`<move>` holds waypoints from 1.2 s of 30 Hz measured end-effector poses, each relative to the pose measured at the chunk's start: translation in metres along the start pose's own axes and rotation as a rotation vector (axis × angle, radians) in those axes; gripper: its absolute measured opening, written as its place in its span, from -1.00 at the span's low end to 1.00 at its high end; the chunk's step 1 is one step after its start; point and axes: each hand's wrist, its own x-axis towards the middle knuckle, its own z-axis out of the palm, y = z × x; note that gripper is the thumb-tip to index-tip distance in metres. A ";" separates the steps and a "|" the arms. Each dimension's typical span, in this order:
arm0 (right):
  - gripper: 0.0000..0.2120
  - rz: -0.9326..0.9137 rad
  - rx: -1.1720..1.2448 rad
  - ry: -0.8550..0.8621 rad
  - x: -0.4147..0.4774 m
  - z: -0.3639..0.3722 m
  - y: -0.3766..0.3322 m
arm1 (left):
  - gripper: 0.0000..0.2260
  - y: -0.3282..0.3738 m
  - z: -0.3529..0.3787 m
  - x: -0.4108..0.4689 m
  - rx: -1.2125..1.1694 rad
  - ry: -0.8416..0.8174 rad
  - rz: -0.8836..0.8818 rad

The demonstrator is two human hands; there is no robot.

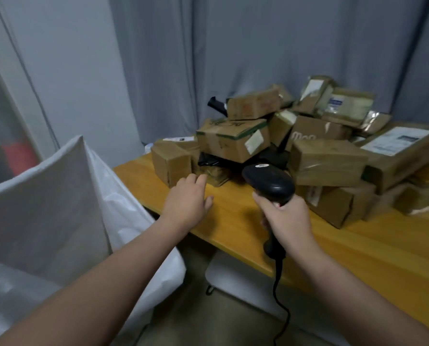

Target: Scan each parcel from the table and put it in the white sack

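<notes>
Gripping a black scanner (271, 182), the right hand (287, 218) waits while the left hand (187, 201), fingers loose and empty, reaches toward taped cardboard parcels (233, 139) heaped on the wooden table (333, 250). Small, stiff boxes, probably light, best taken across opposite faces; the white sack (46, 196) stands open at left.

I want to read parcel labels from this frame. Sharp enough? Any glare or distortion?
Head view: soft throughout, so the white label on the large box at right is an unreadable patch; tape on the parcel beside the scanner gives a mild sheen; the wide lens bows the curtain folds; the left hand casts a faint shadow on the table.
</notes>
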 end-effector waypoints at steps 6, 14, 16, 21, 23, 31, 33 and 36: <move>-0.73 0.114 0.105 0.174 0.007 -0.070 0.012 | -0.28 0.093 0.006 0.049 -0.095 0.063 0.209; -0.76 0.305 0.325 0.293 0.015 -0.122 0.031 | -0.18 0.178 0.048 0.101 0.322 0.172 0.479; -0.76 0.332 0.354 0.310 0.016 -0.125 0.034 | -0.25 0.185 0.055 0.105 0.318 0.239 0.479; -0.73 0.327 0.426 0.342 0.011 -0.129 0.038 | -0.16 0.186 0.050 0.108 0.037 0.317 0.426; -0.71 0.304 0.449 0.350 0.008 -0.131 0.036 | -0.12 0.178 0.041 0.103 -0.247 0.296 0.313; -0.80 0.144 0.469 0.303 0.011 -0.122 0.009 | -0.49 0.133 0.017 0.080 -1.610 -0.063 -0.269; -0.82 0.102 0.445 0.273 0.008 -0.114 0.002 | -0.40 0.124 0.013 0.070 -1.670 -0.096 -0.277; -0.82 0.042 0.373 0.229 0.001 -0.104 -0.004 | -0.31 0.110 0.005 0.057 -1.615 -0.175 -0.223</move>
